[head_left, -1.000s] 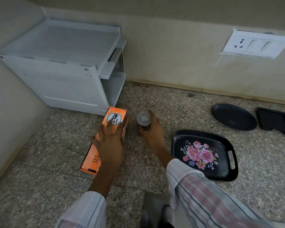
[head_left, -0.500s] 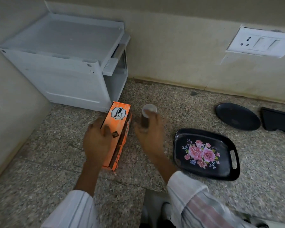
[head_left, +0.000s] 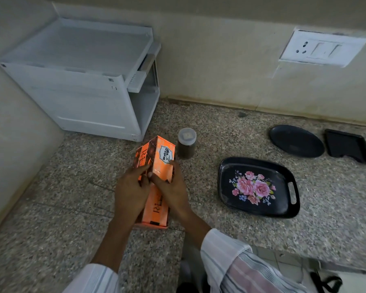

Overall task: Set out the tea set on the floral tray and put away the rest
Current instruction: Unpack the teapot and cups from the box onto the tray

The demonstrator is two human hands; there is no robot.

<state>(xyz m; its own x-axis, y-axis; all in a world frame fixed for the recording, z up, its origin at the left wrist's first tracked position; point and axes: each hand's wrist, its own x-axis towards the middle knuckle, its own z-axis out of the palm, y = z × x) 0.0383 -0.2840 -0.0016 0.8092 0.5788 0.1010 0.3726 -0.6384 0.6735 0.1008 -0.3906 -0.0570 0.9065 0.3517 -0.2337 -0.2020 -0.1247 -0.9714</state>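
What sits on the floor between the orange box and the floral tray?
Nothing: the head view shows only bare speckled floor between the orange box and the floral tray. The small jar stands farther back, beside the box's top.

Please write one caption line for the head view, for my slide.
Both hands, left hand and right hand, hold an orange box beside a jar and floral tray.

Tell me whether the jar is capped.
Capped: a pale lid covers the jar, which stands upright on the floor, untouched, beside the orange box.
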